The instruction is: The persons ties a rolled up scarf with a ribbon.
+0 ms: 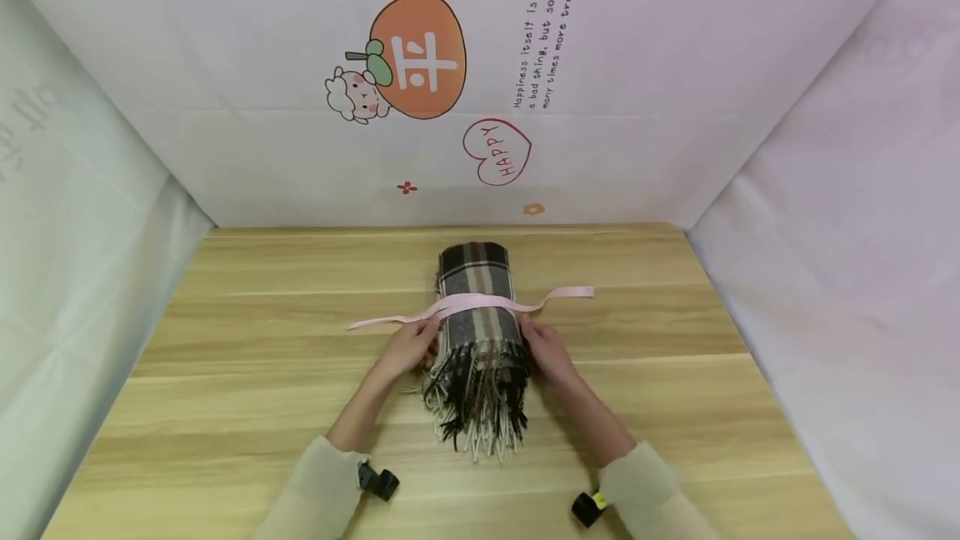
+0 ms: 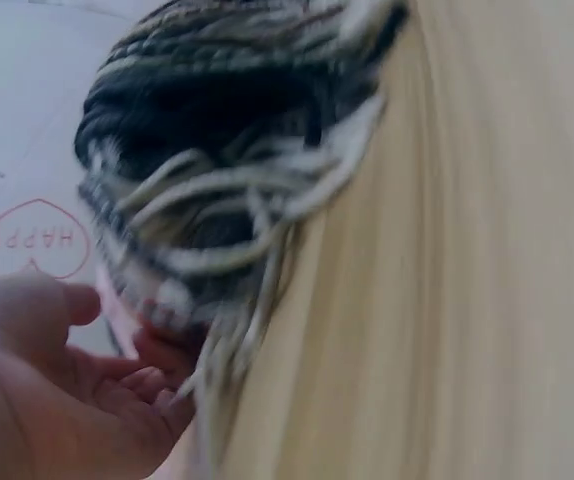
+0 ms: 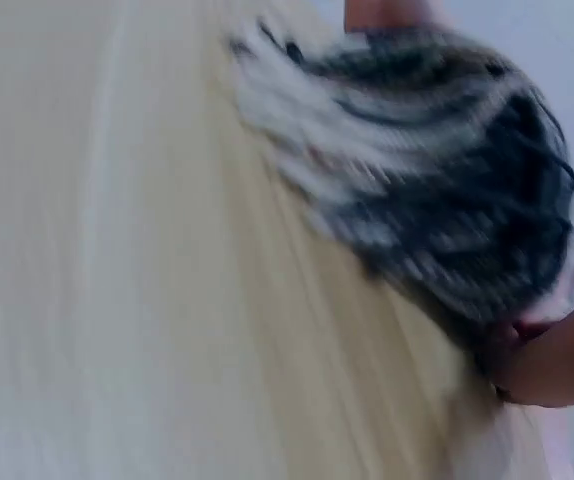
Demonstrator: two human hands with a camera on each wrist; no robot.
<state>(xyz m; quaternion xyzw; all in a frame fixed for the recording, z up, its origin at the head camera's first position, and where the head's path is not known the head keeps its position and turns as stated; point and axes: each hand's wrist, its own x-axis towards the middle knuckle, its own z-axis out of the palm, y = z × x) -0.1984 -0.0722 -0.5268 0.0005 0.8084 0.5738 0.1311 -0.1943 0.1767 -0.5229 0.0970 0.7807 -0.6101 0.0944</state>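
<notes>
**Plaid scarf is bundled and pink ribbon lies across it, but no knot shows**

Nearest to you, before the scarf, are your pale sleeves, with a small black device at each wrist. Next comes the fringe of the scarf, spread toward you on the worktop.

At the scarf's left side is your left hand. Its fingers are bent near the lower edge and the thumb stands apart; whether they grasp anything, I cannot tell. At the scarf's right side is your right hand, fingertips against it; the wrist view is blurred, so its grasp I also cannot tell.

The scarf itself lies lengthwise in front of you, between both hands. The ribbon passes over it, and its loose ends reach out to left and right of the scarf. In my judgement, the bundling is finished and the ribbon is placed; the tying seems to be left. Beyond the scarf's far end rises the printed wall cloth.
</notes>
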